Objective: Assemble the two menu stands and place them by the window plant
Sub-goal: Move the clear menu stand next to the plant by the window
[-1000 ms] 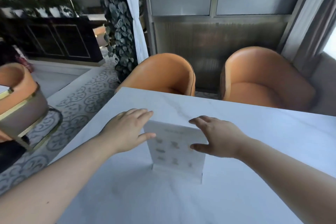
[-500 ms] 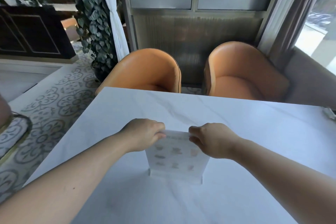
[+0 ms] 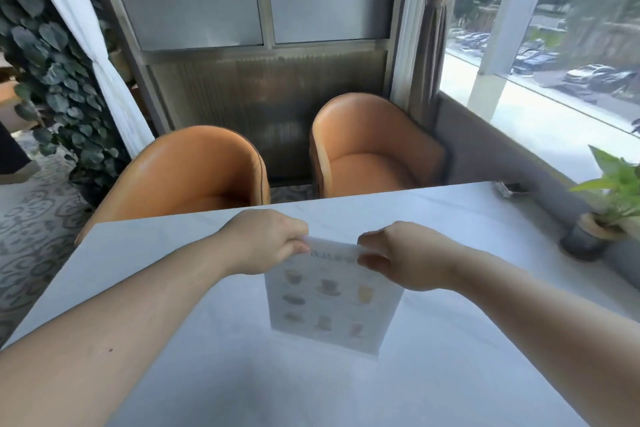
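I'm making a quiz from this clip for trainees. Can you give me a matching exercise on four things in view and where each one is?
Things:
1. menu stand
2. potted plant
3. left hand
4. orange chairs

Places:
A. behind the table's far edge
B. pinching the stand's top left corner
C. table's right edge, by the window
D. upright mid-table, between both hands

Pairs: 1-D, 2-C, 3-B, 4-A. The right hand pinches the opposite top corner.
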